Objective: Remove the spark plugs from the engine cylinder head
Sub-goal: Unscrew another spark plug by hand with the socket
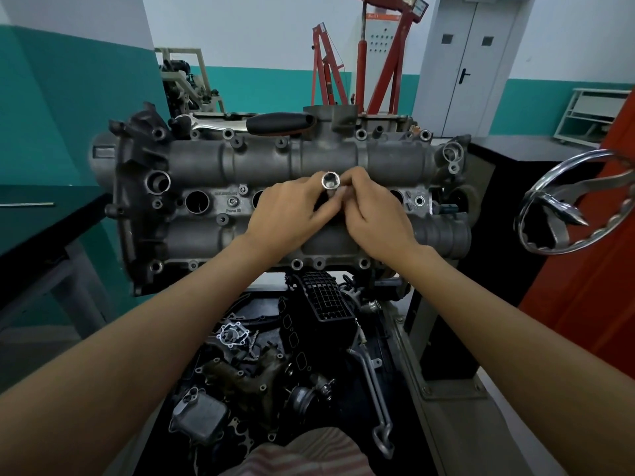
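Both hands, left hand (292,214) and right hand (372,214), pinch the spark plug socket (330,182) over the cylinder head (206,159); I would keep it square in its well.

An auto workshop: a bare engine (292,201) on a stand, a red hoist (364,63) behind it, loose engine parts (275,365) on the floor below.
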Action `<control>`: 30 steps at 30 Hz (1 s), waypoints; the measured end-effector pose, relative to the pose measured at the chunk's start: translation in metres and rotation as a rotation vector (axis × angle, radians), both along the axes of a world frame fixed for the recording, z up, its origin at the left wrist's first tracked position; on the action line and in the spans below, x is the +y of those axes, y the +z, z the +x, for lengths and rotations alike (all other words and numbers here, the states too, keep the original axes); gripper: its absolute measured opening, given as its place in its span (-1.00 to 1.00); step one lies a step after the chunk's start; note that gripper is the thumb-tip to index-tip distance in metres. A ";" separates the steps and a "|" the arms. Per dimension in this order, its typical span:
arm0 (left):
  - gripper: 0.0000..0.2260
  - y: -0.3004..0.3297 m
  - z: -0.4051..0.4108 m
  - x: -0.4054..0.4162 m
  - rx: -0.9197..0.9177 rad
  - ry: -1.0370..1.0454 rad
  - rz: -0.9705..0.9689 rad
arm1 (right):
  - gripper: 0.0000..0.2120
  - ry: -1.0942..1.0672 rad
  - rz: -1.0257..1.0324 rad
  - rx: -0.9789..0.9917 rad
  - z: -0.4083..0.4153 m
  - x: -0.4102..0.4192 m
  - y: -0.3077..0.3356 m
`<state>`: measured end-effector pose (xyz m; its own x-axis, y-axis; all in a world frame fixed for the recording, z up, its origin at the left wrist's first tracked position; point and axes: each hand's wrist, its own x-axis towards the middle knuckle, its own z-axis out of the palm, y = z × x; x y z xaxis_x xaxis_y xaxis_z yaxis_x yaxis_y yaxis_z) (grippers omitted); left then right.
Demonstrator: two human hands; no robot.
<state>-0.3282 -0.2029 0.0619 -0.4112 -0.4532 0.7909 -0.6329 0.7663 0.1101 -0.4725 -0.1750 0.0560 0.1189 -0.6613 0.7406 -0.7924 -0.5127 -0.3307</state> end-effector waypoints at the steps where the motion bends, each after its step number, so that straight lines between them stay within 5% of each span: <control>1: -0.69 0.000 0.000 0.000 -0.007 0.009 -0.004 | -0.87 0.046 0.004 -0.106 0.001 0.002 0.000; 7: -0.54 0.018 -0.006 0.007 -0.139 0.206 0.081 | -0.83 -0.017 -0.032 -0.401 0.008 0.023 -0.002; 12: -0.56 0.037 -0.011 0.035 -0.081 0.287 0.100 | -0.64 0.072 0.777 -1.001 0.015 0.030 0.025; 15: -0.53 0.046 -0.012 0.055 -0.080 0.282 0.065 | -0.63 0.336 1.012 -1.148 0.017 0.033 0.035; 19: -0.63 0.048 -0.007 0.070 -0.071 0.259 0.097 | -0.76 0.591 1.084 -1.229 0.032 0.029 0.044; 30: -0.59 0.040 0.022 0.090 0.065 0.112 0.022 | -0.76 0.610 1.074 -1.574 0.048 0.026 0.046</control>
<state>-0.3067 -0.1131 0.1016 -0.3049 -0.5109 0.8037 -0.7055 0.6881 0.1697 -0.4243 -0.1486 0.1018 0.2201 -0.9555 -0.1964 0.6151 0.2922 -0.7323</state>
